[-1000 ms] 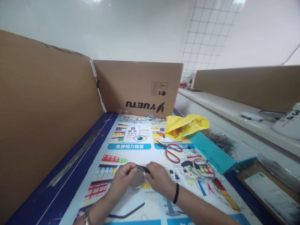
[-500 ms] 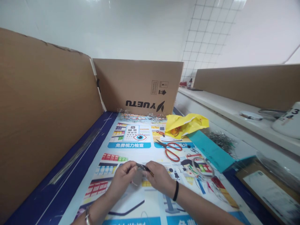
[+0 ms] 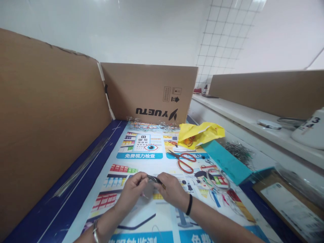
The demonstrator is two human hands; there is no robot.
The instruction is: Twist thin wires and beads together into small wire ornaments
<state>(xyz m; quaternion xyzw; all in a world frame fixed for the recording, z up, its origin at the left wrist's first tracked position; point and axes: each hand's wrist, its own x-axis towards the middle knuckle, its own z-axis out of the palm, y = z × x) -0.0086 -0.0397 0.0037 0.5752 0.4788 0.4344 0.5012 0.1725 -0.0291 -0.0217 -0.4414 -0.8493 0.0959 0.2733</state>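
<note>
Both my hands meet low in the middle over a printed poster [image 3: 141, 156] that covers the table. My left hand [image 3: 133, 192] and my right hand [image 3: 172, 190] are each pinched on a pair of glasses [image 3: 153, 180] with a dark frame, held between them just above the poster. A clear lens hangs below the fingers. A black band sits on my right wrist and a metal bracelet on my left.
Red-handled scissors [image 3: 184, 162] lie beyond my right hand. A yellow plastic bag [image 3: 199, 133], a teal sheet [image 3: 225, 162] and another pair of glasses [image 3: 217, 177] lie to the right. Cardboard walls [image 3: 149, 94] stand at the left and back. A white shelf [image 3: 253, 121] runs along the right.
The hands have stayed together on the glasses, shifting only slightly; the round lens seen flat a second ago now shows less.
</note>
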